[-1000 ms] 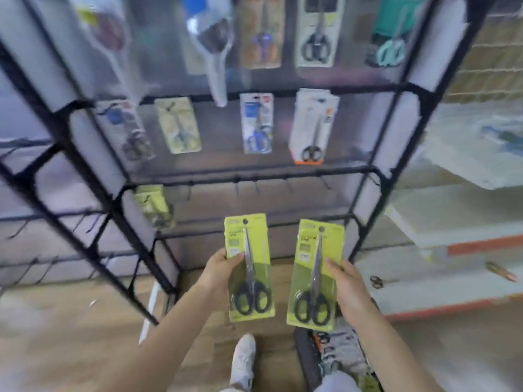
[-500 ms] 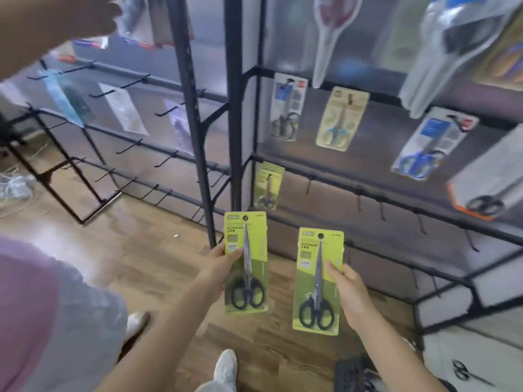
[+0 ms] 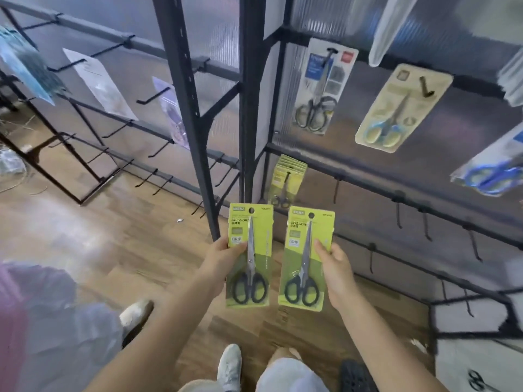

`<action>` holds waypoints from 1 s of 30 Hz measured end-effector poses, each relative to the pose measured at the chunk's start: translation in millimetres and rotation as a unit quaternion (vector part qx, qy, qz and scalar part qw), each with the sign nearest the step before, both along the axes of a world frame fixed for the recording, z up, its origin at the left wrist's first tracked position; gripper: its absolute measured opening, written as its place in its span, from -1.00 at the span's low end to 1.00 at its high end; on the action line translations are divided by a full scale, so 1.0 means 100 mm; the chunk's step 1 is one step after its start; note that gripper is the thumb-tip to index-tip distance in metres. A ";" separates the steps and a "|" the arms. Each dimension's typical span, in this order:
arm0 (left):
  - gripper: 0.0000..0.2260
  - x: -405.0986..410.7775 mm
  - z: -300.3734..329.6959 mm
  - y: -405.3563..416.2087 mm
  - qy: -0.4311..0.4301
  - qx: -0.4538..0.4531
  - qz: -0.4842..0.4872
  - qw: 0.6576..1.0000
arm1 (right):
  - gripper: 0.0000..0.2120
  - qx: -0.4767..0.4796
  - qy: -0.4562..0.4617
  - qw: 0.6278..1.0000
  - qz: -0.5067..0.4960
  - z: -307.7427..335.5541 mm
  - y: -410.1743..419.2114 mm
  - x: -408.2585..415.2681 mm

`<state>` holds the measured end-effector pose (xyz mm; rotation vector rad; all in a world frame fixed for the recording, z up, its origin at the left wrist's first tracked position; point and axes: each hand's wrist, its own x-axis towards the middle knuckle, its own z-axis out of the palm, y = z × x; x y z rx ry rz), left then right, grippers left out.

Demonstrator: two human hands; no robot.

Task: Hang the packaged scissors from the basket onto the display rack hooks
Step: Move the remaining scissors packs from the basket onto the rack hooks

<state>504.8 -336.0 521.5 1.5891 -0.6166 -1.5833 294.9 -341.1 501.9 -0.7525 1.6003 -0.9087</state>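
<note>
I hold two lime-green scissor packs upright, side by side, in front of the black display rack (image 3: 249, 108). My left hand (image 3: 219, 260) grips the left pack (image 3: 249, 256) by its left edge. My right hand (image 3: 336, 268) grips the right pack (image 3: 305, 258) by its right edge. Both packs hold black-handled scissors. Just above them, a stack of matching green packs (image 3: 287, 176) hangs on a low hook. A dark corner of the basket (image 3: 355, 376) shows at the bottom.
Other packaged scissors hang higher up: a white pack (image 3: 322, 86), a cream pack (image 3: 396, 108), a blue pair (image 3: 492, 171). Bare hooks (image 3: 424, 224) line the lower right rails. Another person (image 3: 42, 321) stands at lower left. A second rack (image 3: 99, 108) with hooks stands left.
My view has swung left and settled; the rack's corner post now stands centre. Both hands keep their packs, a little closer together. The arm that reached in at top left is gone.
</note>
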 end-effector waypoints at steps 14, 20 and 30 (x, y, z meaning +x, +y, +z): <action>-0.88 -0.41 -0.36 -0.64 -0.061 0.030 0.093 0.993 | -0.72 0.022 0.056 0.991 0.117 -0.44 -1.06 -0.23; -0.82 -0.49 -0.52 -0.66 -0.064 0.034 0.109 0.991 | -0.69 -0.006 0.058 0.985 0.162 -0.61 -1.33 -0.06; -0.85 -0.39 -0.65 -0.60 -0.052 0.033 0.118 0.991 | -0.85 -0.046 0.061 0.989 0.123 -0.83 -1.66 0.07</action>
